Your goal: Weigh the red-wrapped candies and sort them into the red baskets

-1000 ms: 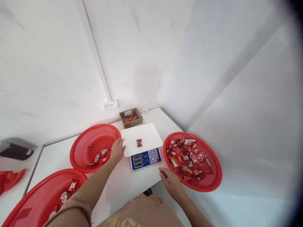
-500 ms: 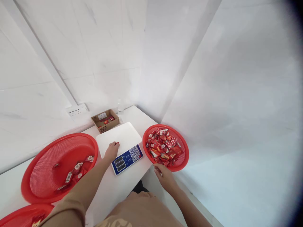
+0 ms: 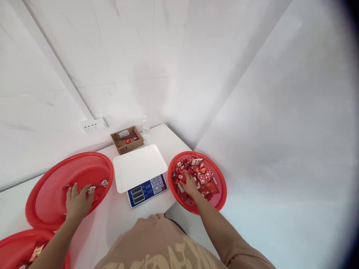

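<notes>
My left hand [image 3: 79, 202] is over the large red basket [image 3: 36, 198] at the left, its fingers spread above a few red and white packets [image 3: 104, 183]. Inside the right red basket [image 3: 221, 186], my right hand [image 3: 189, 185] reaches into a pile of red wrapped packets [image 3: 209, 189]; its fingers are bent at the packets, and what they grip is too small to make out. Between the baskets stands a scale with a bare white plate [image 3: 140, 168] and a blue keypad panel [image 3: 147, 191].
Behind the scale is a small cardboard box [image 3: 127, 148] holding some red packets, with a clear bottle [image 3: 146, 127] beside it. Another red basket [image 3: 17, 239] is at the lower left. A socket strip [image 3: 94, 125] is on the wall.
My left hand has left the scale plate and moved into the left basket. My right hand has gone from the right basket's front rim onto the packets inside. The view has shifted slightly.
</notes>
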The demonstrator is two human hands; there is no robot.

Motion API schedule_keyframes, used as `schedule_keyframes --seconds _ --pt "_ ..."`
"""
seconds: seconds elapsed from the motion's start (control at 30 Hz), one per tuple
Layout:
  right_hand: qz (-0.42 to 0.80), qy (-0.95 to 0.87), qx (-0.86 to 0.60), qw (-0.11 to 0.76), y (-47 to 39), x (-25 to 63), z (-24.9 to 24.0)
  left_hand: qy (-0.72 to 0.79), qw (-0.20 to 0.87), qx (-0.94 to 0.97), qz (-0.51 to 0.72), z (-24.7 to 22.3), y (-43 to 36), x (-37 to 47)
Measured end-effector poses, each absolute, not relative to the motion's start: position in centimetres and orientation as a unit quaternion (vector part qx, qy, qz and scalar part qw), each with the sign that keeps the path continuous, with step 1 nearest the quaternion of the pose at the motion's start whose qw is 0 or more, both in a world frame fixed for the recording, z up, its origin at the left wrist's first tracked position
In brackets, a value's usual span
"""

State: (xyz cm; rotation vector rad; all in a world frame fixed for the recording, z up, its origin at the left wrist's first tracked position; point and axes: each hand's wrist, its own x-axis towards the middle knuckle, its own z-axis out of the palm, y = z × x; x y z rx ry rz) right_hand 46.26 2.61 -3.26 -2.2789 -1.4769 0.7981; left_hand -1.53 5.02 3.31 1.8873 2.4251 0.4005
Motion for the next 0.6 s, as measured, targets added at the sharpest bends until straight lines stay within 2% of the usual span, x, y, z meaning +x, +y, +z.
schedule_keyframes --seconds 0.17,0.27,0.37,0.5,0.6 --pt "0.343 -0.483 -0.805 0.025 4.9 45.7 -4.7 0.773 0.007 0.622 0.124 2.7 3.0 1.0" --pt "0.325 -0.505 -0.799 0.013 4.5 45.4 -5.0 0.751 0.014 0.65 0.118 2.8 2.6 3.7" --pt "0.297 -0.547 -0.778 0.088 3.9 45.9 -5.2 0.724 0.032 0.68 0.109 2.9 2.8 6.6" --pt "0.389 -0.472 -0.739 0.283 4.1 47.9 -5.3 0.684 0.071 0.719 0.105 3.4 3.7 10.6" --pt "0.431 -0.401 -0.73 0.347 4.2 49.3 -5.1 0.655 0.103 0.74 0.109 3.8 4.6 13.1"
